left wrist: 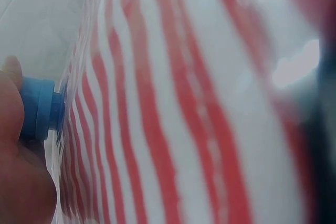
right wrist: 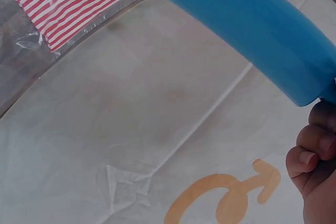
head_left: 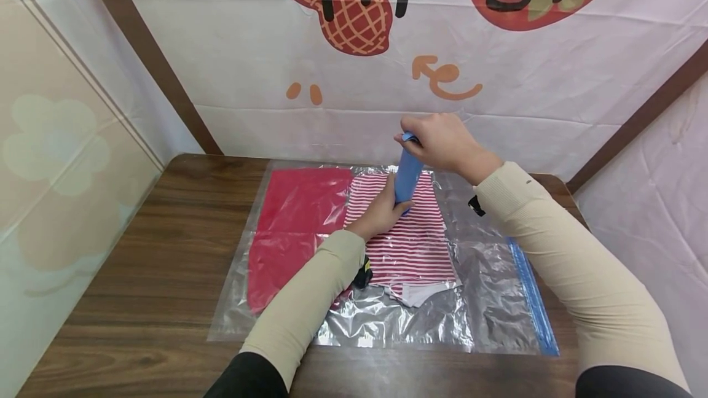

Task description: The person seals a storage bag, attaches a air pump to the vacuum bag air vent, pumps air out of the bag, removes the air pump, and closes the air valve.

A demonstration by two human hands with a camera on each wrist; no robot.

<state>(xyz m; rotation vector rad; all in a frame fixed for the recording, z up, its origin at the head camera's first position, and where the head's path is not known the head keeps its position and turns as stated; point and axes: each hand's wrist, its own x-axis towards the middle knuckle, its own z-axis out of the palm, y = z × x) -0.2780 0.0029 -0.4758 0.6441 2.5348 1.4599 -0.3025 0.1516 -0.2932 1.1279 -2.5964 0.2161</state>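
A clear plastic storage bag (head_left: 492,269) lies flat, with a plain red cloth (head_left: 298,226) and a red-and-white striped garment (head_left: 412,257) side by side inside. Over the striped garment a blue hand pump (head_left: 408,175) stands slightly tilted. My left hand (head_left: 385,209) holds its lower end; in the left wrist view the pump's narrow blue tip (left wrist: 55,111) meets the bag's surface. Up at the top, my right hand (head_left: 442,141) grips the pump's handle. The right wrist view shows the curled fingers (right wrist: 310,145) at the end of the blue barrel (right wrist: 236,24).
The bag rests on a dark wooden table (head_left: 127,281). A blue zip strip (head_left: 533,296) runs along its right edge, partly under the right sleeve (head_left: 575,275). Behind the table hangs a white printed cloth (head_left: 249,78), close to the right hand.
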